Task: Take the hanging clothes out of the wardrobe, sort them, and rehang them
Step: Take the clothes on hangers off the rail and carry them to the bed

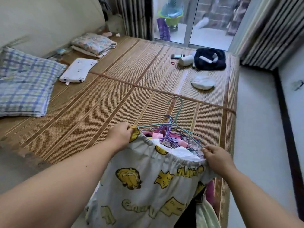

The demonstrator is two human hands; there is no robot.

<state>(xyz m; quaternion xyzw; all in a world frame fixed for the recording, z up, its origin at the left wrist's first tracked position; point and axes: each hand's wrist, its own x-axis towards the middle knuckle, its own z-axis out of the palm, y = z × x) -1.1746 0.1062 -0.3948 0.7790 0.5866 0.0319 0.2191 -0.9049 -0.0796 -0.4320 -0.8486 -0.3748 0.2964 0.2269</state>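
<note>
Both hands, left [120, 135] and right [216, 155], pinched closed on cartoon-print shorts' [144, 183] waistband.

Both hands hold up a pair of white shorts [148, 183] printed with yellow cartoon cats, stretching the elastic waistband. The left hand [120, 134] pinches one end of the waistband, the right hand [217, 157] the other. Just behind the waistband lies a heap of clothes on a tangle of wire hangers [172, 129], resting on a bed [98, 99] covered with a woven mat. Farther off on the mat lie a checked pillow [24, 83], a white pillow [78, 70] and a dark bag [209, 59].
</note>
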